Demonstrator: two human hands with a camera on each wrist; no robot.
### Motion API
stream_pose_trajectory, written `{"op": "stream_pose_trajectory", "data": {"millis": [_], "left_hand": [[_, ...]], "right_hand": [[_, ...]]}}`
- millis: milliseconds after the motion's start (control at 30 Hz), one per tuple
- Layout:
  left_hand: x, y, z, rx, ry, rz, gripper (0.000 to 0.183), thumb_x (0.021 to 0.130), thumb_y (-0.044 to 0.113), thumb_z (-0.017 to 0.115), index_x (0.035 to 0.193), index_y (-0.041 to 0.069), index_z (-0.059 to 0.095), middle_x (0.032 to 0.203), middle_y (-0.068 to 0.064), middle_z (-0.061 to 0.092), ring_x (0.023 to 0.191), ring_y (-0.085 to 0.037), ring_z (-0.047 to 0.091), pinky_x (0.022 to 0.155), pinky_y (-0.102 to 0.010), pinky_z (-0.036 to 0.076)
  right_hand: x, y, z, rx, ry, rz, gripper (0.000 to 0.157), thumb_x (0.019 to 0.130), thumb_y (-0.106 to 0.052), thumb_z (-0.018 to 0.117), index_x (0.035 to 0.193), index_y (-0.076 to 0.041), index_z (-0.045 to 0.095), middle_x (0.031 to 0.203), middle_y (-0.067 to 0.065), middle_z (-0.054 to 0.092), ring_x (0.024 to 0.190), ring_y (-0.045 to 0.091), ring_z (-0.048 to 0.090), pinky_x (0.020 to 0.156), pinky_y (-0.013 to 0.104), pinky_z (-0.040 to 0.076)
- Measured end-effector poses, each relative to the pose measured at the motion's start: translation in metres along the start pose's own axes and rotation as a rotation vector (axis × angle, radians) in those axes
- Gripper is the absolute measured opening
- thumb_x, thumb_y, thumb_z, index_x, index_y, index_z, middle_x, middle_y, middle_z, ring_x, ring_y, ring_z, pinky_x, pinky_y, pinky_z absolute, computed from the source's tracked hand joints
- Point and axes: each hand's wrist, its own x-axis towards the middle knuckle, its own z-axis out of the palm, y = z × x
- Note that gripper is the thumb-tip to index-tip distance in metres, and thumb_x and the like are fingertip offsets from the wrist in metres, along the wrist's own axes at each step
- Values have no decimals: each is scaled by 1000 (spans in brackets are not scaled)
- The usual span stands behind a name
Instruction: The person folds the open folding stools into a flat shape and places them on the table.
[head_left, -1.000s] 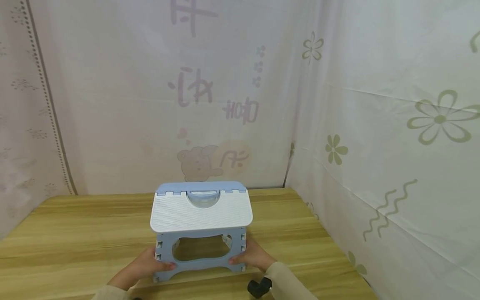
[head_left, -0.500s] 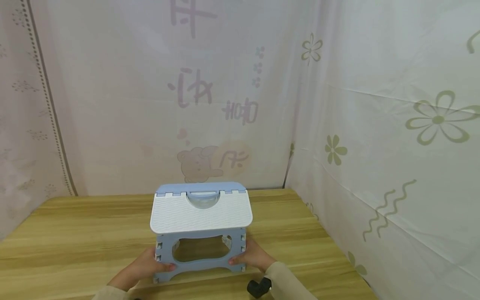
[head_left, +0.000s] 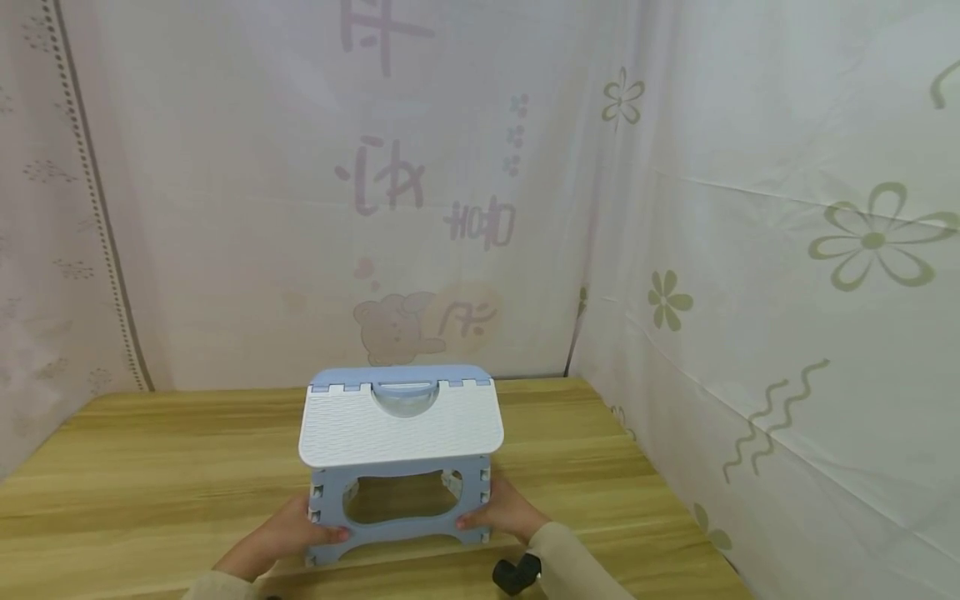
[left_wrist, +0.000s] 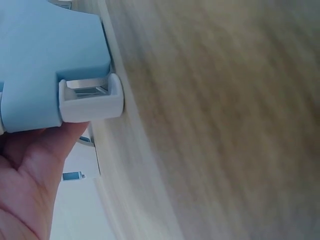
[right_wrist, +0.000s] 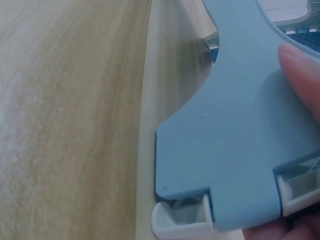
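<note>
A folding step stool (head_left: 401, 437) stands on the wooden table, its white textured top tilted down towards me and its light blue leg panel facing me. A blue strip runs along the top's far edge, beside a half-round handle opening. My left hand (head_left: 285, 533) grips the left side of the leg panel, thumb across its front. On the right side my right hand (head_left: 508, 512) does the same. In the left wrist view, fingers (left_wrist: 65, 137) lie behind the blue leg. The right wrist view has the thumb (right_wrist: 302, 75) on the panel beside its opening; the other fingers are mostly hidden.
The wood-grain table (head_left: 172, 467) extends to both sides and behind the stool. A pale printed curtain (head_left: 247, 208) hangs along the back, and another (head_left: 750, 292) on the right. A black object (head_left: 516, 575) sits at the right sleeve.
</note>
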Motion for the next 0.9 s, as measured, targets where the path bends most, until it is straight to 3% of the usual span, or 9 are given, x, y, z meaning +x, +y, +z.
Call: {"op": "stream_pose_trajectory", "data": {"millis": [200, 367, 500, 700, 900], "left_hand": [[2, 1, 1, -12, 0, 2, 68, 77, 13, 81, 128, -17, 47, 121, -31, 59, 108, -40, 58, 91, -58, 45], [-2, -3, -3, -6, -1, -8, 56, 75, 16, 82, 115, -15, 58, 106, -20, 68, 93, -25, 62, 81, -42, 50], [-6, -5, -9, -30, -16, 1, 45, 72, 14, 83, 102, -13, 63, 94, -15, 71, 82, -18, 62, 71, -30, 50], [-7, -4, -11, -47, -26, -7, 42, 72, 13, 84, 98, -14, 65, 88, -14, 72, 77, -15, 63, 67, -27, 52], [-8, -5, -11, -31, -22, -44, 41, 73, 14, 83, 99, -12, 66, 90, -12, 72, 79, -15, 62, 69, -28, 51]], "right_hand": [[1, 3, -2, 11, 4, 4, 77, 70, 1, 83, 138, 3, 47, 131, 22, 58, 120, 40, 54, 102, 58, 37], [1, 3, -3, -13, 4, 8, 70, 69, 0, 84, 132, 5, 53, 124, 20, 63, 113, 34, 59, 99, 55, 41], [0, 2, -4, -44, 11, 4, 62, 68, -2, 85, 124, 4, 59, 113, 15, 68, 100, 25, 63, 91, 44, 49], [-2, 1, -8, -17, 1, 33, 48, 67, 1, 84, 111, 6, 64, 100, 11, 72, 89, 18, 65, 81, 32, 52], [0, 4, -8, 15, -16, 26, 55, 68, 1, 84, 118, 6, 62, 106, 11, 71, 94, 19, 64, 85, 33, 51]]}}
